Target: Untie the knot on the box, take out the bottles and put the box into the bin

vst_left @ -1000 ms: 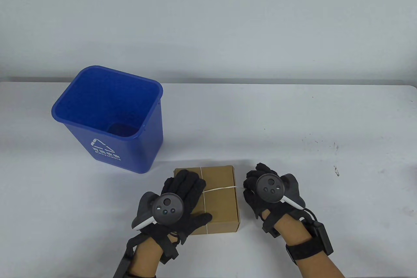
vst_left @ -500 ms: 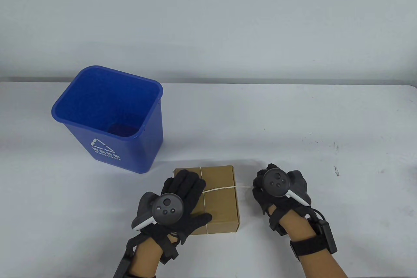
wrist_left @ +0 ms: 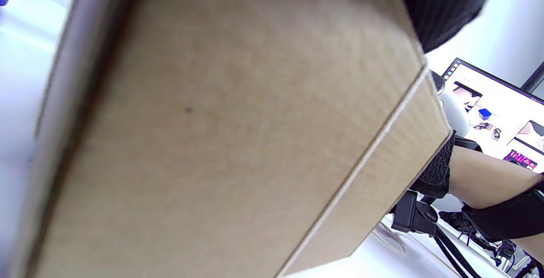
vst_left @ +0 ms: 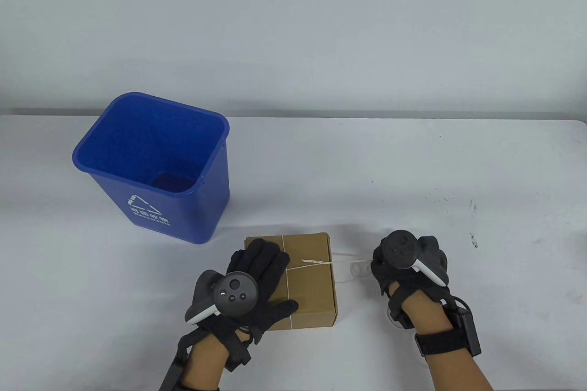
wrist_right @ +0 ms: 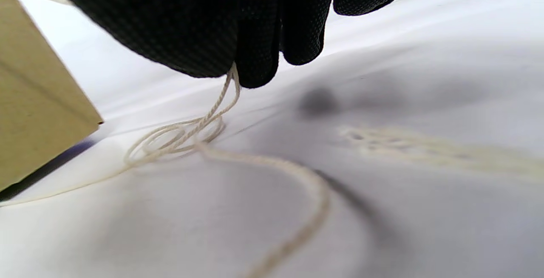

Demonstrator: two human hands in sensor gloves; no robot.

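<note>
A: Count from the near edge — what is there?

B: Two gloved hands, one box, one string, one bin. The left hand (vst_left: 259, 278) lies flat on the near-left part of the cardboard box (vst_left: 312, 281), fingers straight and close together, thumb out along the near edge.

A: And the other?

B: The right hand (vst_left: 394, 272) is on the table (vst_left: 412, 171) just right of the box, apart from it. In the right wrist view its fingertips (wrist_right: 255, 65) are pressed together and pinch the white string (vst_left: 341, 267).

A: Where does the string run?

B: From the lid, off the right edge, then in slack loops on the table up to the pinch — one strand also crosses the lid front to back.

A: Changed since half a second ago?

B: The right hand has moved further right; the string, taut then, now lies loose and coiled. Box and left hand have not shifted.

A: Farther off?

B: One blue bin (vst_left: 156, 166), upright, well to the box's far left. No bottle shows; the box is closed.
</note>
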